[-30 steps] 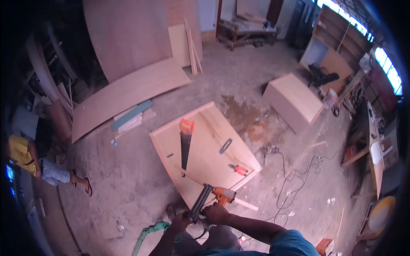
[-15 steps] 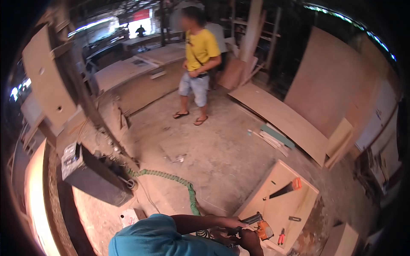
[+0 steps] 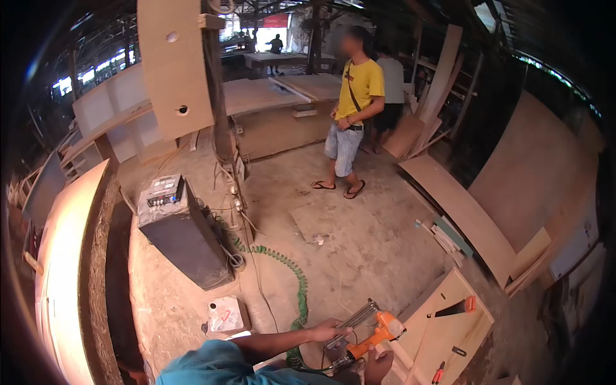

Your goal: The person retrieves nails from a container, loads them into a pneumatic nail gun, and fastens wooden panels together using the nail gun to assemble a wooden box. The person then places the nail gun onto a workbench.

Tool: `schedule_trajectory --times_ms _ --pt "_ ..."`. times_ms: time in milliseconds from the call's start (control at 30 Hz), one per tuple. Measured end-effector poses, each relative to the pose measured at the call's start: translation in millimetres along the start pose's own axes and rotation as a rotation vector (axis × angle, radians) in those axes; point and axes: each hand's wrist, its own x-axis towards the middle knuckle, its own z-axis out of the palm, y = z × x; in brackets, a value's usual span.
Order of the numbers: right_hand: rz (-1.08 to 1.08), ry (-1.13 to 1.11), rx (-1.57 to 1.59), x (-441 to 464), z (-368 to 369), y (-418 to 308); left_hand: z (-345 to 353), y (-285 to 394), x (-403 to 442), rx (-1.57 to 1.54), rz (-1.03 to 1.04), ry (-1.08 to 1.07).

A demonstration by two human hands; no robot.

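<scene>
Well, the orange nail gun point(image 3: 387, 326) hangs tilted by the panel's point(image 3: 449, 332) left corner, its magazine point(image 3: 357, 318) pinched in the fingers of the left hand point(image 3: 330, 330); the right hand's point(image 3: 378, 367) fingers look loosely parted beside the gun, contact hard to tell. A snag on the green coiled hose point(image 3: 303, 289) could wrench that grip loose. I count one gun, one hose, one handsaw point(image 3: 450, 308) toward the right corner, one pair of pliers point(image 3: 438, 373) by the lower edge
</scene>
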Motion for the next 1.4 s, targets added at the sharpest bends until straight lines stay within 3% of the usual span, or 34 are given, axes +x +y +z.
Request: schedule_trajectory --times_ms 100,133,233,467,633,733,800,867,933,967,1033,1133,1233,1333,1367,1400 --pt "0.088 -0.59 0.764 44 5 60 0 0 -25 -0.051 0.113 0.073" --pt "0.213 -0.66 0.844 56 18 68 2 -1 -30 0.011 0.112 0.067" --pt "0.098 -0.765 1.007 35 19 9 -5 -4 -34 0.148 0.131 0.034" --pt "0.284 -0.587 1.182 34 25 15 -8 -37 -9 0.081 0.207 -0.078" --pt "0.257 -0.586 1.321 41 1 47 -21 -52 -21 -0.062 0.063 0.147" --pt "0.305 -0.359 1.34 61 -20 58 -57 -94 -23 -0.068 0.013 0.204" --pt "0.286 -0.156 1.425 39 -34 38 -86 -121 -32 0.022 -0.152 0.228" --pt "0.328 -0.068 1.38 62 -42 73 -111 -166 -33 0.101 -0.049 0.371" --pt "0.344 -0.117 1.364 73 -47 95 -127 -199 -39 0.135 -0.299 0.562" --pt "0.245 -0.063 1.377 57 -49 80 -136 -212 -42 0.235 -0.366 0.515" --pt "0.245 0.048 1.342 59 -49 82 -153 -241 -51 0.389 -0.503 0.437" --pt "0.3 -0.15 1.33 25 -57 56 -165 -249 -56 0.737 -0.531 0.325" --pt "0.291 -0.05 1.293 2 -53 26 -170 -243 -46 0.678 -0.407 0.438" --pt "0.246 -0.207 1.328 28 -51 69 -167 -247 -31 0.548 -0.295 0.522" --pt "0.296 -0.147 1.309 -1 -53 24 -165 -251 -27 0.515 -0.278 0.549" --pt "0.236 -0.249 1.333 16 -53 50 -162 -244 -25 0.44 -0.417 0.439"
